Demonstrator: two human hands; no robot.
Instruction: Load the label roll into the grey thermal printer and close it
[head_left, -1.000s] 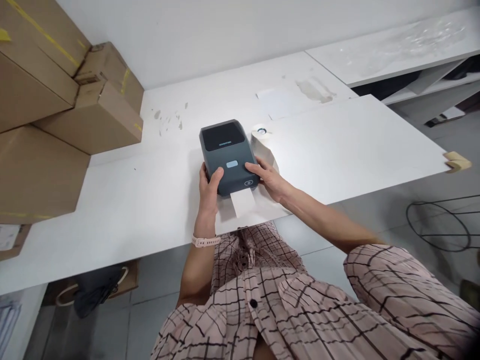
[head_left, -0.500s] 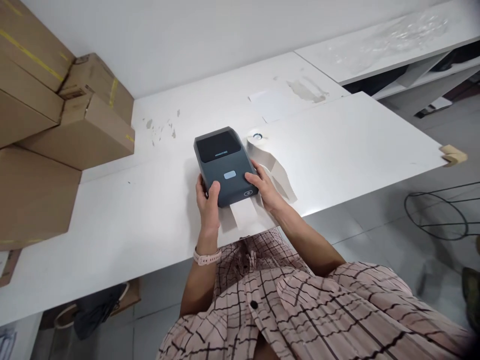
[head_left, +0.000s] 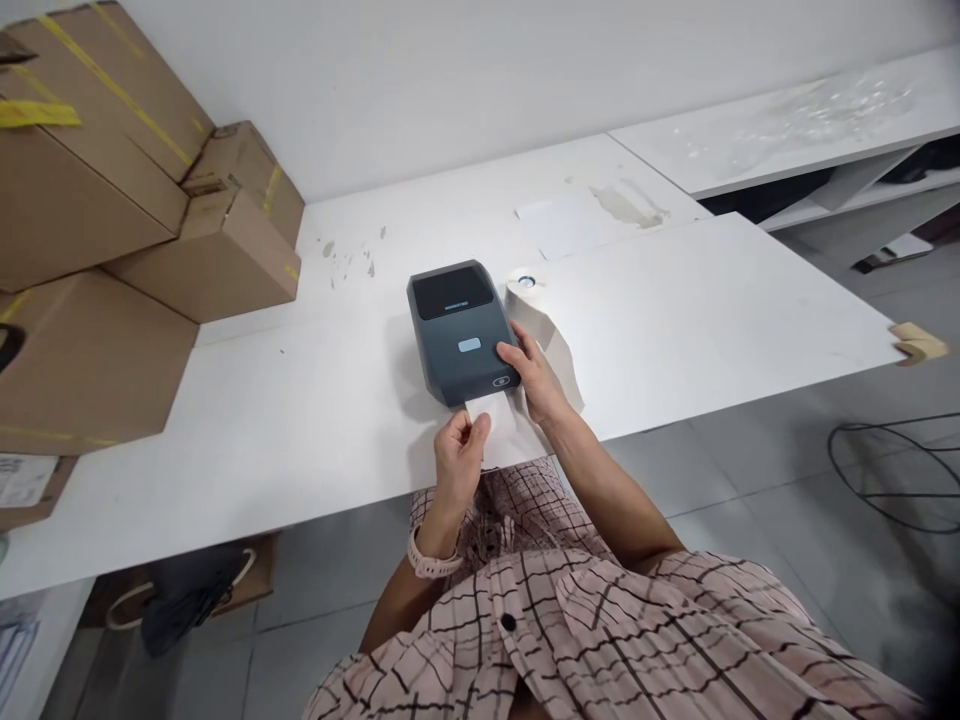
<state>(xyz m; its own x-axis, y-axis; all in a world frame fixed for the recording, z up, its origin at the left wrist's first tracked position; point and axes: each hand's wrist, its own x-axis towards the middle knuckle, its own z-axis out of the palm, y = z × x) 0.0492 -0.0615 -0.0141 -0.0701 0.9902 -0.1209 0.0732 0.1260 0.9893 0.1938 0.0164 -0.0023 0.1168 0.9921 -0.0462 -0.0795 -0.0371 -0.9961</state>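
A dark grey-blue label printer (head_left: 469, 370) with a black window and a pale button lies near the front edge of the white table. White label paper (head_left: 491, 405) comes out of its front end. My left hand (head_left: 459, 455) pinches this paper between thumb and curled fingers, just below the printer. My right hand (head_left: 536, 375) grips the printer's right side, its thumb on top and its fingers partly hidden along the side. Beside the printer a roll of label tape (head_left: 525, 282) sits on the table, its loose strip (head_left: 559, 355) running down behind my right hand.
Cardboard boxes (head_left: 97, 350) are stacked on the left of the white table (head_left: 675, 330). A sheet of paper (head_left: 555, 228) lies toward the back, and clear plastic (head_left: 840, 110) lies at the far right. A wooden corner piece (head_left: 919, 342) juts out at the right edge.
My left hand has let go of the printer's left side and moved down to the paper at its front. My right hand stays on the printer. The view has shifted slightly.
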